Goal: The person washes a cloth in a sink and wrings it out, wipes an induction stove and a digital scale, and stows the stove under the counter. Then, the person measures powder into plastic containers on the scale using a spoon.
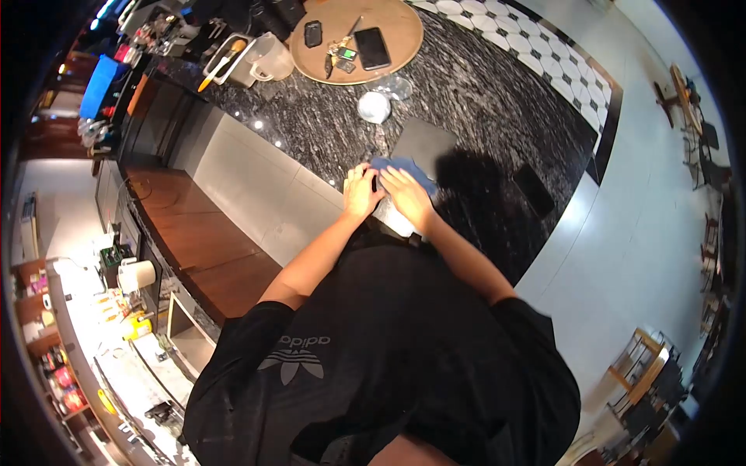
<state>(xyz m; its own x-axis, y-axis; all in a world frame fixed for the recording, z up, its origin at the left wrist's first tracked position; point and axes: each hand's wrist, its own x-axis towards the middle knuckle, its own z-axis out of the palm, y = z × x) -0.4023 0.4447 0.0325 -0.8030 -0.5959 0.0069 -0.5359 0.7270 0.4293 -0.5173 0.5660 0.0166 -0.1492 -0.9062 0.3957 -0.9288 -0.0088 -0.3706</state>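
A blue cloth (420, 175) lies bunched under my hands at the near edge of the dark marble counter (482, 101). My left hand (361, 193) is closed at the cloth's left side, its fingers curled and the thumb toward the right hand. Over the top of the cloth, my right hand (406, 194) presses with its fingers together and gripping it. Below the hands shows a pale, bright surface (395, 220), mostly covered, whose kind I cannot make out. A flat dark grey rectangular item (426, 144) rests just beyond the cloth.
A round brown tray (326, 66) holds a phone (372, 48), keys (342, 48) and small items. Near it stand a clear pitcher (272, 58), a bin with a brush (225, 64), and a whitish round object (374, 107). Another dark phone-like slab (534, 190) lies right.
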